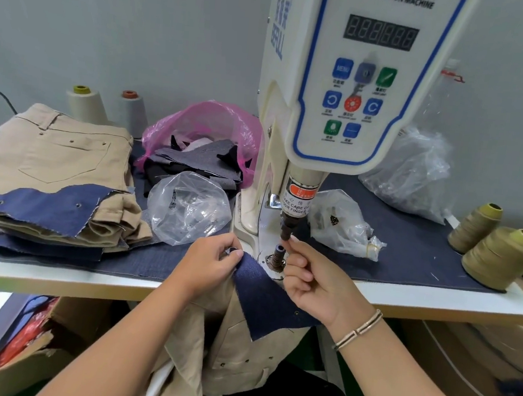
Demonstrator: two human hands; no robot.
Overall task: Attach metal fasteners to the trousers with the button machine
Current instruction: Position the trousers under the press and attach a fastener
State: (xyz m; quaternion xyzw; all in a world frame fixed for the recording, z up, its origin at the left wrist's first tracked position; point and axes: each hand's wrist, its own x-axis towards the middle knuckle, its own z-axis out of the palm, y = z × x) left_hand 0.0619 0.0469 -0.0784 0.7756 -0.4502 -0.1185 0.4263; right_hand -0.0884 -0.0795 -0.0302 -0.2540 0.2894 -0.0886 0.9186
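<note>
Trousers (233, 348) of beige cloth hang off the table (54, 277) edge at 6 o'clock, a dark blue denim patch (264, 290) lying over them. Left hand (207, 264) pinches the patch's upper corner between thumb and curled fingers. Right hand (309, 282), at 3 o'clock of the patch, holds its curled fingertips at the lower die (277, 255); whether they pinch a fastener cannot be told. Above, at 12 o'clock, stands the button machine (354, 79), its punch (287, 229) just over the die. Clear bags (189, 207) flank it. Folded beige trousers (53, 158) lie at 9 o'clock, olive thread cones (497, 255) at 3 o'clock.
</note>
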